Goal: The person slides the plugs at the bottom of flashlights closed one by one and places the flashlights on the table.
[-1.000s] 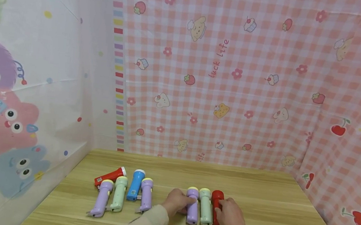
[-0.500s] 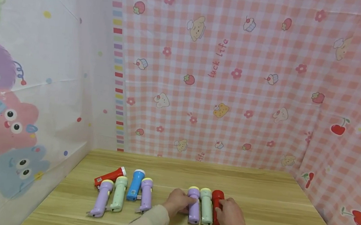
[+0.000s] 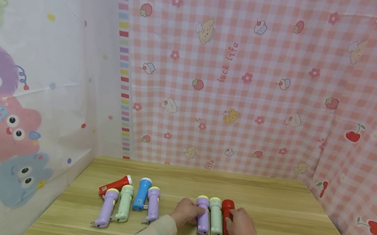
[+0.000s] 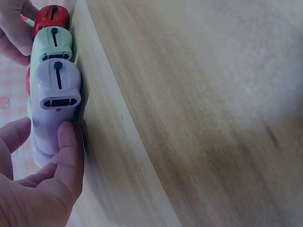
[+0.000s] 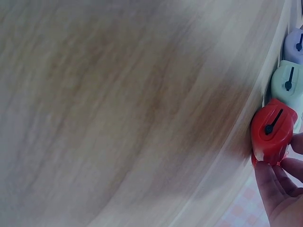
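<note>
Three flashlights stand side by side on the table, right of centre in the head view: a purple flashlight (image 3: 202, 220), a light green flashlight (image 3: 216, 218) and a red flashlight (image 3: 227, 209). My left hand (image 3: 186, 211) grips the purple one, its thumb laid over the barrel. In the left wrist view, the fingers (image 4: 69, 156) touch this flashlight's table side. On the other end of the row, my right hand (image 3: 241, 227) holds the red flashlight between thumb and fingers, as the right wrist view also shows. The green one lies between them, touched by neither hand.
Farther left lie another red flashlight (image 3: 115, 185), a purple flashlight (image 3: 107, 208), a green flashlight (image 3: 125, 204), a blue flashlight (image 3: 141, 195) and a purple flashlight (image 3: 153, 205). Some have fold-out plugs at their ends. Patterned cloth (image 3: 225, 98) hangs behind the wooden table (image 3: 285, 212).
The held purple flashlight and the green one beside it have shifted slightly right, closer to the red one. Both hands keep nearly the same place.
</note>
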{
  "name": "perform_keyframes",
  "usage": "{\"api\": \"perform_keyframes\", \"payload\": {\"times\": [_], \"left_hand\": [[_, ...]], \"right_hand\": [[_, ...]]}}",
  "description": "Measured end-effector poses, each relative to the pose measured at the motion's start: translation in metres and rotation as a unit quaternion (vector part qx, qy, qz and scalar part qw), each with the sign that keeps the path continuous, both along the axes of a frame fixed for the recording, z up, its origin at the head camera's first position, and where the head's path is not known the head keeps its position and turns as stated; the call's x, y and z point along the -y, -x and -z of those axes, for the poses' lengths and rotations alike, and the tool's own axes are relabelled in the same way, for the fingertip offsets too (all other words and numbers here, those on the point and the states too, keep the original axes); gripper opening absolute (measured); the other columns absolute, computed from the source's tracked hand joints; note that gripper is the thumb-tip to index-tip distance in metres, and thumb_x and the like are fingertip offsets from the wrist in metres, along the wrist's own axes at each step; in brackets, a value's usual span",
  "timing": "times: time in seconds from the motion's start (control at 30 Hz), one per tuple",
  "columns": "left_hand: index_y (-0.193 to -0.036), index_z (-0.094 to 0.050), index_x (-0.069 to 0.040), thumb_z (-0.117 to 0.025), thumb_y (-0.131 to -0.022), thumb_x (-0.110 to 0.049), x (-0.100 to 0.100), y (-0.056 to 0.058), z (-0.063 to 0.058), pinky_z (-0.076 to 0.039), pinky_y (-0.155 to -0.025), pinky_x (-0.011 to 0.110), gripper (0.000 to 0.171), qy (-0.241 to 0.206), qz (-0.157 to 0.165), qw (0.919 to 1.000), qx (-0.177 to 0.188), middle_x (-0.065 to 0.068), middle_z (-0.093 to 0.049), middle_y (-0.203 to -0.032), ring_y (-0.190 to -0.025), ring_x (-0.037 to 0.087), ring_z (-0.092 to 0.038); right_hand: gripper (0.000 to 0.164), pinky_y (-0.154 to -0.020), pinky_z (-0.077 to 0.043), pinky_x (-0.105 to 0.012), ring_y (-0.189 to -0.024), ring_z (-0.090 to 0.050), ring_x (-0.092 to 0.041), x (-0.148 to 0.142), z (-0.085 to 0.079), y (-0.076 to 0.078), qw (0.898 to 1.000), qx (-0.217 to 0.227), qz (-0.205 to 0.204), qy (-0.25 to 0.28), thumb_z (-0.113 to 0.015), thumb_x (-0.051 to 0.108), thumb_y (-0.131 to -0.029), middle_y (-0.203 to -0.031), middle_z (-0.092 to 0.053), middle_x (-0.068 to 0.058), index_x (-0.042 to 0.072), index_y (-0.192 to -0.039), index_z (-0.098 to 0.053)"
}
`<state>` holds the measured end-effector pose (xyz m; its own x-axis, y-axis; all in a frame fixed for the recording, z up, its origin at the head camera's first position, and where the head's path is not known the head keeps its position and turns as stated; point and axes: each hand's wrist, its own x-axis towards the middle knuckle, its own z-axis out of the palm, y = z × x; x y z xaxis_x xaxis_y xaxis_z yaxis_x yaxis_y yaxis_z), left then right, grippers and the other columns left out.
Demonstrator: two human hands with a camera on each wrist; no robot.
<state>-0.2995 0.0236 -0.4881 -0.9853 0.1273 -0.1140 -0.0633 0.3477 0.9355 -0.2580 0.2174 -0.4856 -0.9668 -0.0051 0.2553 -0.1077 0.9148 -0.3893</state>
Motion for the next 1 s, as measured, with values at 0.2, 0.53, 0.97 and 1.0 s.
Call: {"api": "perform_keyframes", "payload": {"times": [0.2,0.53,0.97,1.0], "left_hand": [[-0.080,-0.064,0.007,-0.073,-0.083,-0.008,0.0006,-0.0021,0.0016,-0.059,-0.059,0.035,0.018,0.001,-0.001,0.9999,-0.012,0.012,-0.065,-0.071,-0.063,0.029,-0.070],[-0.080,-0.063,0.008,-0.071,-0.083,-0.006,0.0029,-0.0041,0.0008,-0.059,-0.060,0.036,0.016,-0.016,0.000,0.9999,-0.006,0.012,-0.065,-0.070,-0.063,0.029,-0.070],[-0.078,-0.066,0.006,-0.072,-0.082,-0.009,0.0074,-0.0018,0.0025,-0.058,-0.056,0.032,0.017,0.002,-0.001,0.9999,-0.011,0.011,-0.063,-0.069,-0.056,0.022,-0.067],[-0.077,-0.066,0.005,-0.073,-0.082,-0.009,0.0079,-0.0012,0.0025,-0.058,-0.056,0.032,0.017,0.008,-0.002,0.9999,-0.011,0.010,-0.063,-0.069,-0.055,0.021,-0.066]], "right_hand": [[0.023,-0.072,-0.052,-0.046,-0.076,-0.058,-0.024,-0.0003,0.0004,-0.0015,1.000,0.000,0.002,0.002,-0.070,0.011,-0.087,-0.091,-0.061,-0.015,-0.005,-0.103,-0.070],[0.024,-0.069,-0.051,-0.043,-0.075,-0.055,-0.022,-0.0003,-0.0004,-0.0015,1.000,0.020,0.008,0.011,-0.070,0.014,-0.089,-0.093,-0.060,-0.014,-0.003,-0.106,-0.070],[0.021,-0.067,-0.051,-0.042,-0.074,-0.056,-0.021,0.0007,-0.0033,-0.0035,1.000,0.005,0.008,0.001,-0.069,0.014,-0.088,-0.090,-0.061,-0.012,-0.001,-0.102,-0.071],[0.021,-0.067,-0.051,-0.042,-0.074,-0.056,-0.021,0.0007,-0.0035,-0.0035,1.000,0.006,0.009,0.000,-0.069,0.014,-0.088,-0.091,-0.061,-0.012,-0.001,-0.102,-0.071]]}}
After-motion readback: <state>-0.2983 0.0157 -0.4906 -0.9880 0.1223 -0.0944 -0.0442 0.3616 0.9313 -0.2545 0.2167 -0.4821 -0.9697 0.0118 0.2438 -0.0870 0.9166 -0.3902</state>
